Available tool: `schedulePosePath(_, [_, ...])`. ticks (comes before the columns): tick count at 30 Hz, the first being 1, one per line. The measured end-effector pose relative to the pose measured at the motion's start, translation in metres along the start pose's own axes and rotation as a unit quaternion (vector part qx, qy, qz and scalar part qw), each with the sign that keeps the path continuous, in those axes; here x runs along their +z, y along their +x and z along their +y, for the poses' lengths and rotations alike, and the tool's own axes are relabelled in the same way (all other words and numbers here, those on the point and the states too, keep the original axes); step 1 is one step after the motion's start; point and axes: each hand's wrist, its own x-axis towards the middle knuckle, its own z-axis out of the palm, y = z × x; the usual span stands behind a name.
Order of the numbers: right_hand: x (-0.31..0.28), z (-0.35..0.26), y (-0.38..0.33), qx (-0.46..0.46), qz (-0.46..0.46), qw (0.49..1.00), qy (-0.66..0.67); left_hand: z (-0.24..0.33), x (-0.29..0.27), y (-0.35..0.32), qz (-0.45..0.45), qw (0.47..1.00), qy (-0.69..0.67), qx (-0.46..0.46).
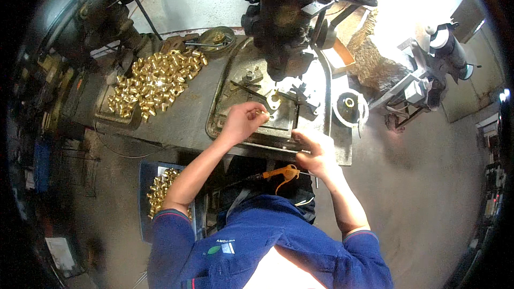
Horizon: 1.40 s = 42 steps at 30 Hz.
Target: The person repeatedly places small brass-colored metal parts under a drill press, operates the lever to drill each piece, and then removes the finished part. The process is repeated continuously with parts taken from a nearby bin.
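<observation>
My left hand (242, 120) is over the metal work table of a drill machine (278, 32), its fingertips pinched on a small brass fitting (261, 111) near the fixture (270, 120). My right hand (317, 152) rests at the table's front edge, fingers curled against the metal; what it grips is hidden. An orange air blow gun (284, 173) hangs just below the right hand.
A heap of brass fittings (155, 81) lies on the bench to the left. More brass parts fill a blue bin (147, 192) by my left elbow. A white ring-shaped container (350, 107) stands right of the table. A grinder machine (428, 75) stands on the concrete floor (423, 182) at right.
</observation>
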Motion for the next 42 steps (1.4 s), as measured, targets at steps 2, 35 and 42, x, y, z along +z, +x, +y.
schedulePosePath(2, [0.0,0.009,-0.007,0.011,0.006,1.0,0.017,-0.013,0.01,0.015,0.017,0.976,0.151,0.155])
schedulePosePath(35, [-0.16,0.014,0.096,-0.052,0.282,0.953,0.097,-0.032,0.028,0.071,0.042,0.943,0.307,0.123])
schedulePosePath(42, [-0.218,-0.002,0.188,-0.067,0.286,0.856,0.426,-0.005,0.02,0.042,-0.057,0.901,0.423,0.075])
